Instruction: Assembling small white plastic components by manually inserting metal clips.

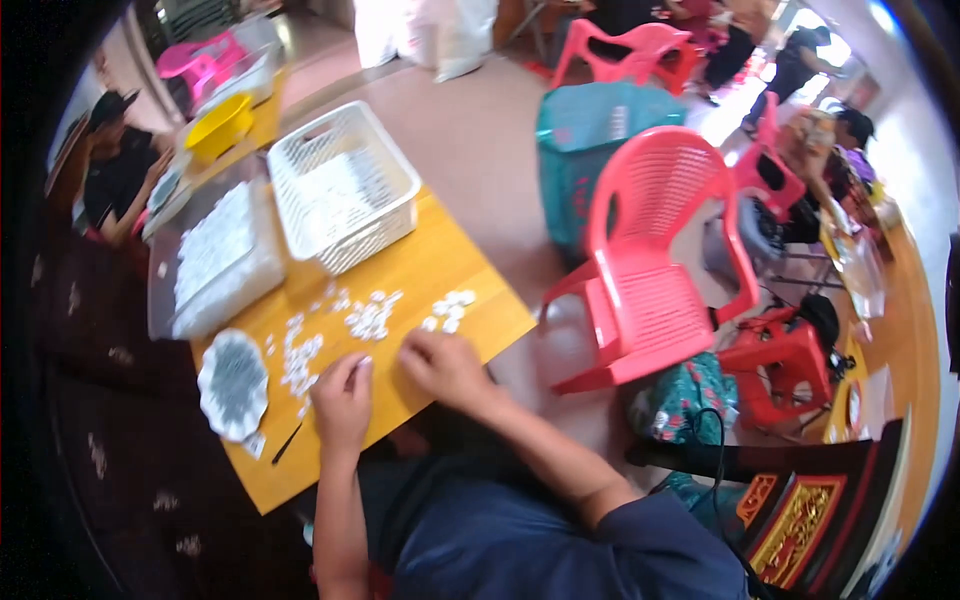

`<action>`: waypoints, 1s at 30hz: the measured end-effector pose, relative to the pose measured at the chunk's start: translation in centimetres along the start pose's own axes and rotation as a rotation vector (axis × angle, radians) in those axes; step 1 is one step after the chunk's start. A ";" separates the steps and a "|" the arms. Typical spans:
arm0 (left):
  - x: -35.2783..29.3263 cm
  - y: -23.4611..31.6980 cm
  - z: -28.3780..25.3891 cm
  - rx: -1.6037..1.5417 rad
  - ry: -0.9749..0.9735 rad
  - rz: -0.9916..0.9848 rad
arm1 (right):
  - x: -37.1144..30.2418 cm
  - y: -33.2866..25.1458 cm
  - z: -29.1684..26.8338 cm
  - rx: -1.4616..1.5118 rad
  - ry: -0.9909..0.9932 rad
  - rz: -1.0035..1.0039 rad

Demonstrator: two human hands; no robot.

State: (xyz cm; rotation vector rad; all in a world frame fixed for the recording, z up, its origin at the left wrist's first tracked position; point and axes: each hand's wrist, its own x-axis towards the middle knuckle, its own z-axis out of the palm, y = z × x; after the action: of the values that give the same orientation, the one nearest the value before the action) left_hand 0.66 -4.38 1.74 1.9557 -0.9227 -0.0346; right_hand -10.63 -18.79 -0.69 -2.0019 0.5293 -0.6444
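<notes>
My left hand point(342, 400) is closed in a pinch above the near part of the yellow table point(458, 256), with a small white piece point(364, 360) at its fingertips. To its right my right hand point(441, 366) curls its fingers down at the tabletop; whatever they hold is hidden. Just beyond it lies a group of round white pieces point(452, 308). More small white pieces are scattered in a heap point(372, 318) and a loose band point(298, 358). Left of my left hand sit a scalloped white dish point(205, 388) of small grey bits and a thin black tool point(287, 445).
A white lattice basket point(398, 178) and a clear tub point(268, 262), both holding white pieces, stand at the table's far side. Beyond is a yellow basin point(222, 125). A pink chair point(655, 290) and a teal bag point(570, 150) stand right. A person point(125, 175) sits far left.
</notes>
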 end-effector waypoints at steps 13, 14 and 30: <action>-2.1 -0.5 1.3 -0.373 0.031 -0.064 | -1.0 0.2 2.0 0.734 -0.239 0.187; -2.1 -0.4 1.1 -0.372 0.033 -0.061 | -1.0 0.2 2.1 0.810 -0.274 0.261; -2.6 -3.3 -0.7 -0.457 -0.073 -0.361 | -1.0 0.3 0.6 -0.359 -0.048 -0.141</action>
State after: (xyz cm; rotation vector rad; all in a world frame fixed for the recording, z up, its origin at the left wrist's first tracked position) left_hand 1.03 -1.36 -1.24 1.6706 -0.5347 -0.4855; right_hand -11.07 -17.91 -1.42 -2.4035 0.5051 -0.6172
